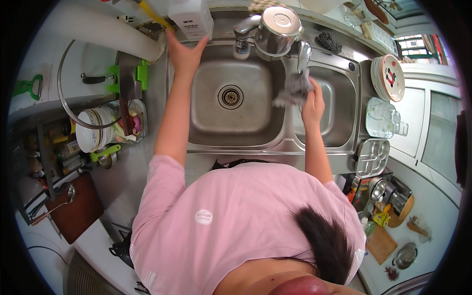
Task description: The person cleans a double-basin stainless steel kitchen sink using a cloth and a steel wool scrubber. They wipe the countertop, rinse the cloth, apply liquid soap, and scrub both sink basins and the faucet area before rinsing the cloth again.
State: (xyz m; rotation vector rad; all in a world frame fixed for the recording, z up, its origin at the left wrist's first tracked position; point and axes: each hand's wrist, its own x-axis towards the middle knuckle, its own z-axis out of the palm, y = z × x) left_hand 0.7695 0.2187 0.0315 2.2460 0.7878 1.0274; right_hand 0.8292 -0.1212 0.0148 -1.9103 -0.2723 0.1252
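My left hand (184, 55) is spread at the back left corner of the large sink basin (214, 121). Its thumb is at the lower edge of a white plastic jug (191, 20), which bears writing. The other fingers point toward the jug's left side, beside a yellow handle (153, 14); whether they touch either is not clear. My right hand (313, 99) grips a crumpled grey cloth (297, 88). The cloth hangs over the divider and the smaller right basin (339, 107), just below a chrome spout (304, 55).
Behind the sink are a faucet (241, 40), an upturned steel pot (276, 37) and a dark scouring pad (328, 42). Stacked plates (392, 77), a glass container (379, 118) and a divided steel tray (372, 158) line the right. A cleaver (127, 81) and bowls (90, 129) stand left.
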